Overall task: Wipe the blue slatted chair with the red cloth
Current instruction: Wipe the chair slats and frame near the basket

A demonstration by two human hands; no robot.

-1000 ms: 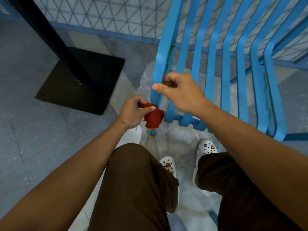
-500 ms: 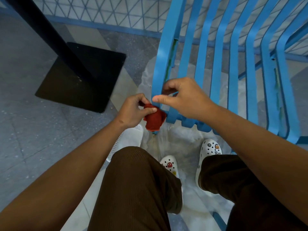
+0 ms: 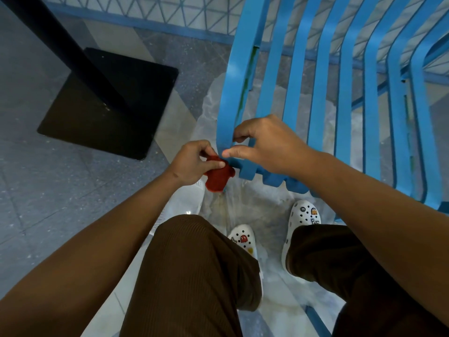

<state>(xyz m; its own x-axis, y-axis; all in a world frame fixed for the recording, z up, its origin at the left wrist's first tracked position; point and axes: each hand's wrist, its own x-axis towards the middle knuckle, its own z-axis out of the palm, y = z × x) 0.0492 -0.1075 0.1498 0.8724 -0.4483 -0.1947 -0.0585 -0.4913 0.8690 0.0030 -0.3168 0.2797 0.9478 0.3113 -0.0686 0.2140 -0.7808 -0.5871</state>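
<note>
Speckled floor (image 3: 60,190), curved metal chair slats (image 3: 345,98)

Stood on a grey speckled floor (image 3: 56,195) with paler marbled tiles under the blue slatted chair (image 3: 345,98). Black square base plate (image 3: 109,103) lay flat to the left, its dark post rising from it. Two white clogs (image 3: 301,229) were planted near the chair's front edge.

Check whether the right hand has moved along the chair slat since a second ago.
No. The right hand sits at the leftmost slat's front end as before; only the camera shifted.
</note>
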